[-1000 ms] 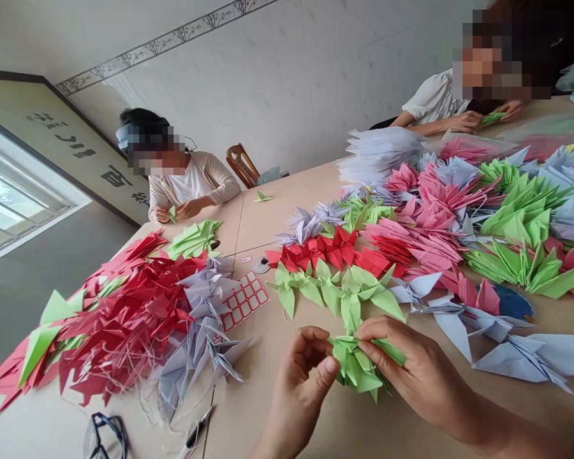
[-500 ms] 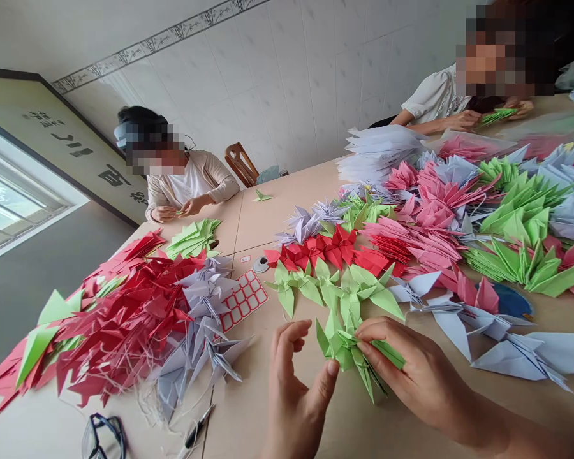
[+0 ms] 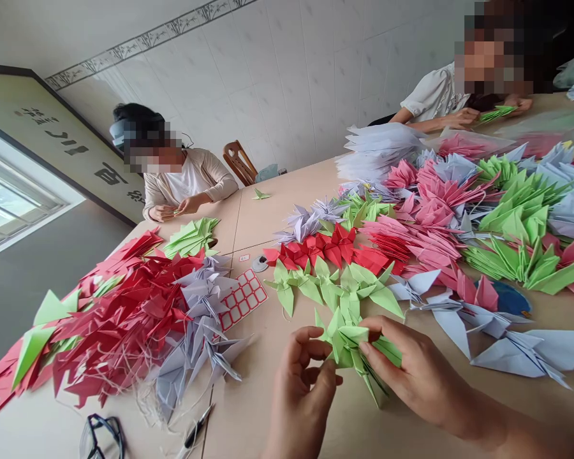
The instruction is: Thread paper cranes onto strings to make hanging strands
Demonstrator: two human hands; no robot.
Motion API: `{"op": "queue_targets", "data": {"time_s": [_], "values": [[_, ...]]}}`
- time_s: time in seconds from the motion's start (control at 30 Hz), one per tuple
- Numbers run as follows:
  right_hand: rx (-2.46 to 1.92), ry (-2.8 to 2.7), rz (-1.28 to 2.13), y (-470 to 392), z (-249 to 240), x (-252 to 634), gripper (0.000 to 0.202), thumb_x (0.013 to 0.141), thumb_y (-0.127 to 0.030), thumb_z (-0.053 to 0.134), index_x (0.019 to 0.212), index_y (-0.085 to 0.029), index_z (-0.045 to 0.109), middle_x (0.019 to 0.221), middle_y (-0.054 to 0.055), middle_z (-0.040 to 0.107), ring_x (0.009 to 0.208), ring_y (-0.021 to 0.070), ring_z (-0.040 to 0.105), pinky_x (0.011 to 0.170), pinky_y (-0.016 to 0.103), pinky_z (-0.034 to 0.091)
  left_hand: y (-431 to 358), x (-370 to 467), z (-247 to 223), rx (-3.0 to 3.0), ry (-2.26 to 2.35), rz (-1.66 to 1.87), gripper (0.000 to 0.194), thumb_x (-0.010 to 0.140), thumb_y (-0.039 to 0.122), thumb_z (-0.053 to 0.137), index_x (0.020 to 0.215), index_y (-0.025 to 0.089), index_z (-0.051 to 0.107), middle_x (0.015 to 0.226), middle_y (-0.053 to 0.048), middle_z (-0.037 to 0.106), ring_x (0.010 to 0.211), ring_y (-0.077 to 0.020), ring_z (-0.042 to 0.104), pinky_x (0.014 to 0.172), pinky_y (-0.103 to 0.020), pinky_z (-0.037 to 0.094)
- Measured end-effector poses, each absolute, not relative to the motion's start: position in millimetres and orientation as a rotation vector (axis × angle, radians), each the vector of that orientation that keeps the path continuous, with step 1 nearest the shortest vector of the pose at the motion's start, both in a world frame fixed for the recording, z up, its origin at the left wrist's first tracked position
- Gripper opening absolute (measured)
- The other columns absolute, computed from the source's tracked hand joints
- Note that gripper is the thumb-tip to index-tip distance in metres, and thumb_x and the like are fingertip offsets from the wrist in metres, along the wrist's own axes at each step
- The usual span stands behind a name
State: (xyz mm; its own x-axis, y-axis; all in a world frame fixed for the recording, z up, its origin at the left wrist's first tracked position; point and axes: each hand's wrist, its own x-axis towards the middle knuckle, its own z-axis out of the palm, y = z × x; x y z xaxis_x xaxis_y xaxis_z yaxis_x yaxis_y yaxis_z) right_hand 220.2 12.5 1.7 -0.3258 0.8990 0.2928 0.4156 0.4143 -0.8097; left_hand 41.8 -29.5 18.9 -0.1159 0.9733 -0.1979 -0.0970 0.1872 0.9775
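My right hand (image 3: 411,373) pinches a light green folded paper crane (image 3: 347,338) between thumb and fingertips, just above the table. Its pointed wings and narrow tips spread left and down from the fingers. My left hand (image 3: 306,386), fingers curled in, grips the crane's left side; the exact contact is partly hidden behind the fingers. Just beyond lies a row of green paper cranes (image 3: 325,280), with red paper cranes (image 3: 320,248) behind them. To the right of my right hand lie pale lavender paper cranes (image 3: 511,344).
Left of my hands are a heap of red cranes (image 3: 129,312), a red-bordered label sheet (image 3: 243,298), a pen-like tool (image 3: 198,427) and glasses (image 3: 103,433). Large bundles of pink folded paper (image 3: 435,197) cover the right side. Two people (image 3: 186,178) sit across the table, handling green paper.
My left hand has moved in against the green crane, its spread thumb and fingers now curled. My right hand keeps its pinch almost in place.
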Motion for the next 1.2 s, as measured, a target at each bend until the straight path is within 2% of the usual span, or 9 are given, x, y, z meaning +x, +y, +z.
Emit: {"op": "queue_targets", "data": {"time_s": [0.17,0.27,0.47,0.57,0.77,0.97,1.1,1.2], "values": [[-1.186,-1.878,1.097,12,5,220,0.023,0.097,-0.036,0.047,0.084,-0.022,0.060,0.075,0.001,0.064,0.070,0.0177,0.061,0.065,0.027,0.049,-27,43,19,0.931,1.292,1.167,0.033,0.076,0.031,0.077,0.104,0.022,0.062,0.079,0.000,0.064,0.069,-0.0141,0.059,0.063,-0.026,0.051],[-1.144,-1.744,1.311,14,6,221,0.028,0.096,-0.042,0.049,0.083,-0.021,0.062,0.077,0.001,0.065,0.074,0.0181,0.059,0.068,0.027,0.049,-24,44,20,0.883,1.249,1.178,0.038,0.073,0.032,0.080,0.104,0.022,0.060,0.074,0.000,0.065,0.067,-0.0138,0.059,0.060,-0.025,0.051],[-1.040,-1.270,1.735,22,9,222,0.030,0.084,-0.049,0.067,0.082,-0.019,0.065,0.078,0.000,0.064,0.076,0.0174,0.057,0.071,0.028,0.047,-19,39,20,0.723,1.153,1.207,0.038,0.074,0.026,0.081,0.105,0.020,0.059,0.071,0.003,0.066,0.066,-0.0112,0.059,0.057,-0.021,0.052],[-1.044,-1.058,1.856,24,10,222,0.035,0.079,-0.052,0.071,0.083,-0.018,0.067,0.077,0.001,0.064,0.072,0.0151,0.053,0.067,0.026,0.044,-18,36,20,0.653,1.118,1.202,0.035,0.076,0.024,0.080,0.103,0.019,0.059,0.070,0.004,0.065,0.065,-0.0093,0.058,0.055,-0.018,0.051],[-1.041,-1.080,1.856,23,9,222,0.038,0.078,-0.055,0.071,0.080,-0.018,0.066,0.074,0.000,0.058,0.071,0.0153,0.048,0.067,0.028,0.040,-18,35,20,0.712,1.167,1.145,0.035,0.076,0.024,0.079,0.105,0.020,0.059,0.074,0.002,0.066,0.071,-0.0127,0.060,0.057,-0.022,0.055],[-0.947,-1.257,1.852,23,10,220,0.024,0.083,-0.043,0.070,0.084,-0.019,0.066,0.078,-0.001,0.058,0.075,0.0150,0.048,0.070,0.027,0.041,-19,42,20,0.843,1.354,1.122,0.031,0.075,0.019,0.074,0.104,0.020,0.062,0.087,-0.005,0.071,0.082,-0.0197,0.063,0.057,-0.025,0.055],[-0.927,-1.333,1.845,20,9,220,0.025,0.088,-0.045,0.066,0.087,-0.020,0.066,0.081,-0.001,0.059,0.075,0.0148,0.049,0.071,0.027,0.042,-20,43,21,0.878,1.306,1.122,0.036,0.077,0.015,0.071,0.110,0.023,0.059,0.083,-0.001,0.069,0.076,-0.0158,0.063,0.065,-0.026,0.053],[-0.983,-1.341,1.814,20,9,221,0.029,0.087,-0.048,0.065,0.083,-0.019,0.066,0.077,-0.001,0.059,0.072,0.0142,0.050,0.068,0.027,0.041,-22,42,23,0.901,1.239,1.105,0.041,0.078,0.017,0.072,0.116,0.023,0.056,0.081,0.001,0.066,0.072,-0.0128,0.059,0.068,-0.024,0.049]]}}
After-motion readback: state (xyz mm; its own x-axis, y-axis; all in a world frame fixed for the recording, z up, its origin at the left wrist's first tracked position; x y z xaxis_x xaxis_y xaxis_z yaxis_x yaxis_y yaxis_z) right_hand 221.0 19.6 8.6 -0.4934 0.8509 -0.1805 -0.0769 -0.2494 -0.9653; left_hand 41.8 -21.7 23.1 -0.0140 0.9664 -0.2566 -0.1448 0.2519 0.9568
